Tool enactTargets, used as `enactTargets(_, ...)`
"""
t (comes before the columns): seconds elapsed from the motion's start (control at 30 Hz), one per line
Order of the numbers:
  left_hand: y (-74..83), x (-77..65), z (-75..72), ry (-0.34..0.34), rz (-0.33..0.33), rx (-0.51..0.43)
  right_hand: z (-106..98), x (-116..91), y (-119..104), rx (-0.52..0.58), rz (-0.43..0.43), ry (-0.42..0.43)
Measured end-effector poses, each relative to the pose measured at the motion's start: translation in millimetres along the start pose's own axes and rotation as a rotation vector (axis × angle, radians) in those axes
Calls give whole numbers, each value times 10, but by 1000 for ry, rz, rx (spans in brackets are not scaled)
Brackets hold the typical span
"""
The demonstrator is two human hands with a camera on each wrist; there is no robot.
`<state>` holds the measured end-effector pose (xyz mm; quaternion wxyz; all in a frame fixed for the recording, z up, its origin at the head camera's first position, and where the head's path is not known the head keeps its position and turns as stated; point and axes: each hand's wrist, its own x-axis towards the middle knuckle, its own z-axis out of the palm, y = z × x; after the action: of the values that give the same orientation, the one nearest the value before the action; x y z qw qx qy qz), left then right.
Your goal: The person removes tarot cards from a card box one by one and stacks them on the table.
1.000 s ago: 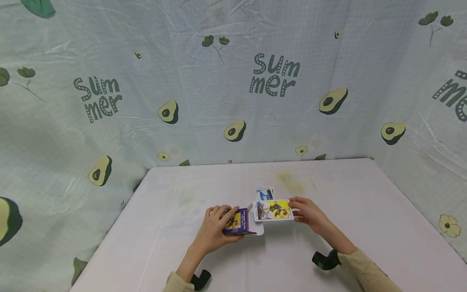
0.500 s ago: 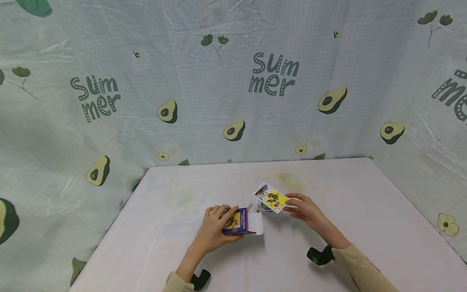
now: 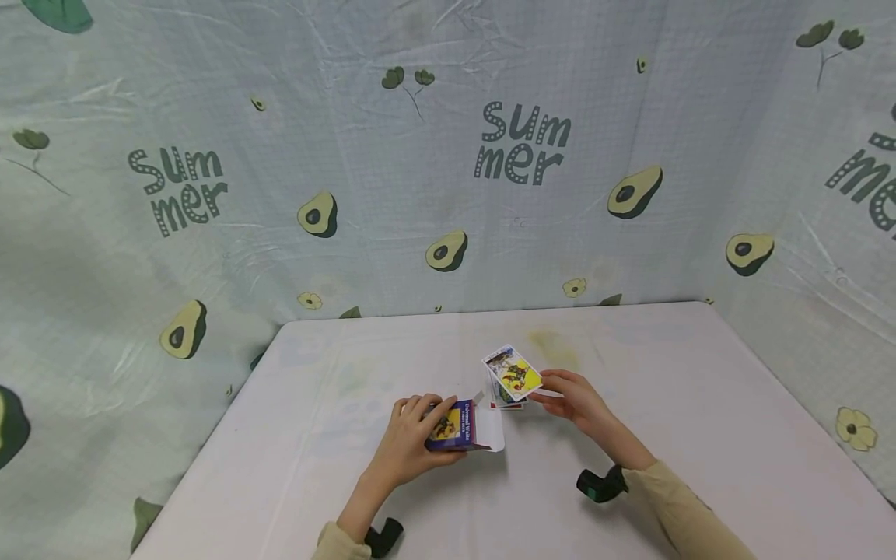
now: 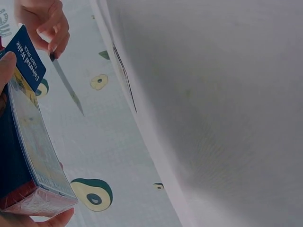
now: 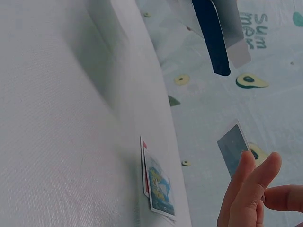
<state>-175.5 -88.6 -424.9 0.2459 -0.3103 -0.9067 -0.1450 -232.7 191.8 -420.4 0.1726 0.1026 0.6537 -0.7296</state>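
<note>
My left hand (image 3: 402, 443) grips a purple tarot card box (image 3: 448, 428) whose lid flap hangs open on the right. In the left wrist view the box's printed flap (image 4: 29, 60) reads "Universal Waite". My right hand (image 3: 577, 400) pinches one corner of a tarot card (image 3: 513, 372) with a yellow picture, held tilted in the air. Below that card lies a small loose pile of tarot cards (image 5: 161, 189), partly covered by it in the head view. The right wrist view catches the card's dark back and the box's open end (image 5: 232, 23).
The pale table (image 3: 350, 365) runs back to a hanging cloth (image 3: 392, 155) printed with avocados and "summer". Dark devices (image 3: 602, 484) are worn at both wrists. A faint yellow stain (image 3: 556, 348) marks the tabletop behind the cards.
The right hand has moved left and slightly away, carrying the card from the box's mouth to above the pile and turning it askew. The left hand and box have stayed put.
</note>
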Motion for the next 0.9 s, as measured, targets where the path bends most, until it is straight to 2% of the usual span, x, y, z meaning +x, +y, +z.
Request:
enactTargets(0.4, 6, 4, -7, -22, -9, 9, 59, 84, -8, -19, 44, 60)
enactTargets(0.67, 20, 1, -6, -40, -25, -22, 69, 133, 11, -11, 27, 68)
enactTargets(0.9, 26, 4, 0, -36, -20, -4, 55, 204, 53, -1, 23, 82)
